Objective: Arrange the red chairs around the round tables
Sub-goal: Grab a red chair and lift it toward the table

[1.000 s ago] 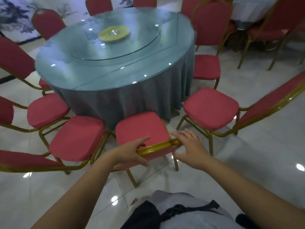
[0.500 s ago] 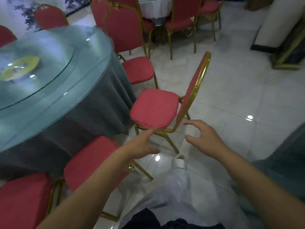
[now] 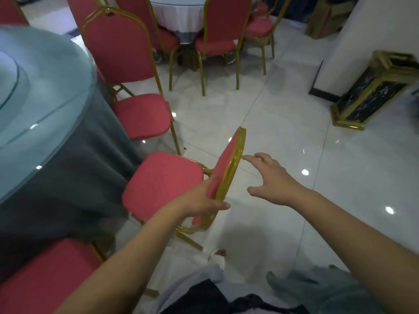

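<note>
So the red padded chair with a gold metal frame (image 3: 163,184) sits pretty much dead centre of the frame. Its seat points at the round glass-topped table with the grey-green cloth (image 3: 45,98) that fills the left side, and the seat edge is just beside the hanging cloth. The backrest shows almost edge-on.

The left hand (image 3: 201,200) grasps that backrest low down, fingers laid on the red pad and thumb hooked across the gold rail, basically a pinch hold. The right hand (image 3: 269,177) is just right of the backrest, fingers spread and released, holding nothing. Its index tip is right by the gold rail, but I can't tell if it actually touches.

Another red chair (image 3: 142,116) stands above it in the picture, also beside the table, tall back upright. A third red seat (image 3: 45,279) pokes in at lower left, close against the cloth. At the top of the frame there's a second round table in a white cloth (image 3: 176,14) with more red chairs (image 3: 217,41) around it. A black and gold pedestal (image 3: 374,91) sits at the right on the glossy white tile floor (image 3: 283,121), near a white pillar (image 3: 362,30).
</note>
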### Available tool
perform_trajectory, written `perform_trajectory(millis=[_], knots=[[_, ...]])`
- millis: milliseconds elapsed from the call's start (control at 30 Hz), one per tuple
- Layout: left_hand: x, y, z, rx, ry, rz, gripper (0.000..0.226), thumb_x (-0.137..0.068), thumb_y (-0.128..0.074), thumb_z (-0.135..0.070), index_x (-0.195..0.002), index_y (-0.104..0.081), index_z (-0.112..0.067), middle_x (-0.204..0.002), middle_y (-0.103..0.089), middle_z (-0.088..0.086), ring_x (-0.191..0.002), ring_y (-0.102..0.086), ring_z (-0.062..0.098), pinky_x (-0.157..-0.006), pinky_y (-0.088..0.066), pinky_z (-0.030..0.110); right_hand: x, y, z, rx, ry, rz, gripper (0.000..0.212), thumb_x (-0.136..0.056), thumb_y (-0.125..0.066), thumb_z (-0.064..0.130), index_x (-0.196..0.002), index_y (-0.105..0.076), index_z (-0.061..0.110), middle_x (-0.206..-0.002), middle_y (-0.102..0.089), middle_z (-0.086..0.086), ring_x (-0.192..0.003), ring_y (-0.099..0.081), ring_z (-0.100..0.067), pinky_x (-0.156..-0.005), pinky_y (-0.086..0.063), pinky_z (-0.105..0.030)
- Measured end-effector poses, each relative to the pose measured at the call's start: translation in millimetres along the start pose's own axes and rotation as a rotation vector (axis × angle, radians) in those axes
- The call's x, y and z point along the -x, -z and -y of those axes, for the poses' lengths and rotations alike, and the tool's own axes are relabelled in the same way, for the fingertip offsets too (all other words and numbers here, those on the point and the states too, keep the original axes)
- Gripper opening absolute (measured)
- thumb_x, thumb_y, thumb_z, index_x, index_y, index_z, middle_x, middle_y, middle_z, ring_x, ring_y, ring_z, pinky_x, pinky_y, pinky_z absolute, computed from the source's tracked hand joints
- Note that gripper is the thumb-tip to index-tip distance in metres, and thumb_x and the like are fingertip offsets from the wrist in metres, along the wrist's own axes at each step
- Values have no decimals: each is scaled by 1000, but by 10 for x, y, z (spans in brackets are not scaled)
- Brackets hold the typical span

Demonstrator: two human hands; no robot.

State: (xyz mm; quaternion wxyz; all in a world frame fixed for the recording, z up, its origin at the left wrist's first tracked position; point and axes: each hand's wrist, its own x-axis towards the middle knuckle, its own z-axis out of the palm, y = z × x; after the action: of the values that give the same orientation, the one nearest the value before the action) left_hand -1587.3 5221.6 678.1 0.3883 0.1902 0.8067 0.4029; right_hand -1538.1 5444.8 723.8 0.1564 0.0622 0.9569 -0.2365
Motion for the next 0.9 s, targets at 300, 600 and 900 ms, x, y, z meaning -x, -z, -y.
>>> perform_trajectory(millis=[300, 600, 900], knots=[[-241, 411, 166, 10, 339, 422, 102, -75, -82, -38, -146, -12, -60, -159, -22, -16, -146, -23, 21, -112, -35, 41, -1525, 371, -141, 469, 348, 355, 70, -76, -71, 36, -140, -44, 47, -153, -33, 3, -146, -16, -27, -114, -20, -52], [-91, -220, 115, 265, 673, 116, 109, -64, -84, -48, -136, -7, -73, -156, -22, -15, -144, -23, 19, -114, -25, 38, -2574, 486, -261, 761, 789, 669, 47, -82, -52, 11, -116, -56, 43, -103, -58, 10, -97, -56, -17, -84, -49, -45], [-220, -700, -131, 308, 847, -495, 74, -84, -62, -20, -139, -34, -59, -117, -59, -9, -101, -57, 12, -92, -50, 34, -2943, 355, -237, 742, 972, 648, 43, -83, -47, 4, -101, -66, 38, -92, -61, 7, -80, -59, -16, -65, -53, -35]])
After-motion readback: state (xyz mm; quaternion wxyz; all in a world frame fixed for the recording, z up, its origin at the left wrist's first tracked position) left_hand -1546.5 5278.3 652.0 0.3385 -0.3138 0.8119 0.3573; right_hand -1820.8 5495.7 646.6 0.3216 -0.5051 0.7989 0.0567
